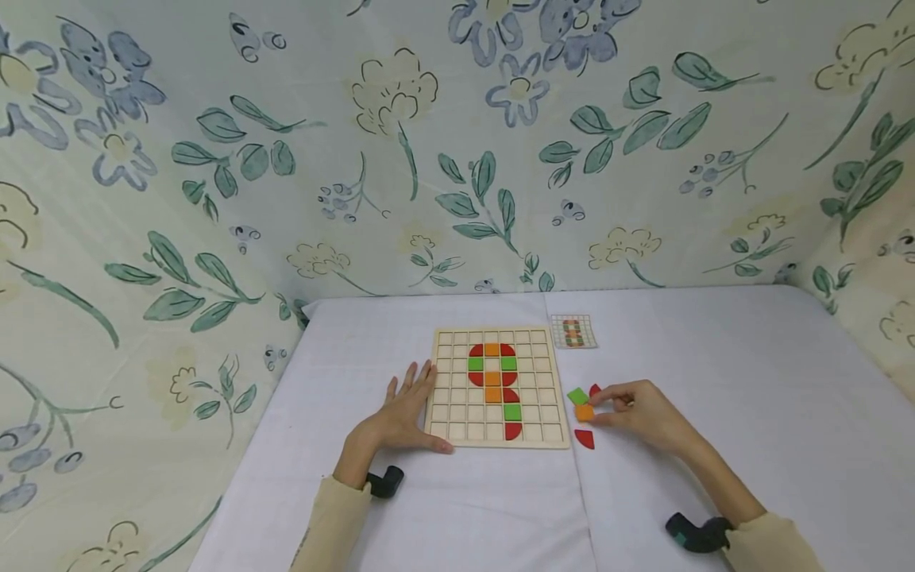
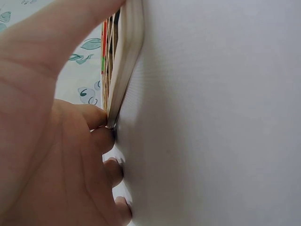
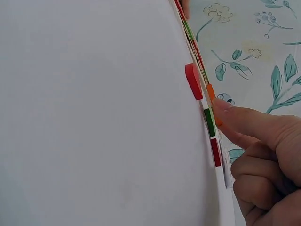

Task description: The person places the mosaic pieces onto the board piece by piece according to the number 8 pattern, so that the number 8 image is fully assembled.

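A wooden grid board [image 1: 532, 413] lies on the white cloth, with red quarter-round, green square and orange square tiles set in its cells. My left hand [image 1: 396, 417] is spread at the board's lower left corner, fingers along the left side and thumb by the front edge. Between thumb and index finger, my right hand [image 1: 639, 413] pinches an orange square tile [image 1: 584, 413], seen edge-on in the right wrist view. Near it lie a green square tile [image 1: 577, 396], a red tile [image 1: 595, 390] partly hidden by a finger, and a red quarter-round tile [image 1: 584, 438].
Beyond the loose tiles, a small pattern card [image 1: 582, 343] lies by the board's upper right corner. It shows a coloured figure on a grid. A floral cloth [image 1: 429, 238] hangs behind the table.
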Motion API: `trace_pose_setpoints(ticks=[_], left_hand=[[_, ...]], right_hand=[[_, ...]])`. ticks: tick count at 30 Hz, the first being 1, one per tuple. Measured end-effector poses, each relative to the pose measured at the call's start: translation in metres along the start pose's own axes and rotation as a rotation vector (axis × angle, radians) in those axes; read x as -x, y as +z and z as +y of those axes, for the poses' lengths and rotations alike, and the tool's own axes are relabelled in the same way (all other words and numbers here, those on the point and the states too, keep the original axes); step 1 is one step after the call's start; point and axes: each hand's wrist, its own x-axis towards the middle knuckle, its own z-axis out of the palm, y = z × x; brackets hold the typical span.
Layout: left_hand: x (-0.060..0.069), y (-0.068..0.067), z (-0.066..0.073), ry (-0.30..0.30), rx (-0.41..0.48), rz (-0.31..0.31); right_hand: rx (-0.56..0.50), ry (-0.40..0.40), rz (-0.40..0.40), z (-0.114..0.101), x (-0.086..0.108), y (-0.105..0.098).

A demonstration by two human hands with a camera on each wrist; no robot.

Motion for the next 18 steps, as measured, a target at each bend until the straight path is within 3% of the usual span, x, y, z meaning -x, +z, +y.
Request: trace_pose_setpoints(ticks=[9,18], left_hand=[[0.001,0.001,-0.002,0.017,0.007,0.006],[-0.002,0.001,-0.003,-0.002,-0.018,-0.001]], right_hand=[[-0.076,-0.046,0.021,-0.029,-0.005,0.026],[-0.087,-0.165,-0.034,-0.063,-0.01,0.067]])
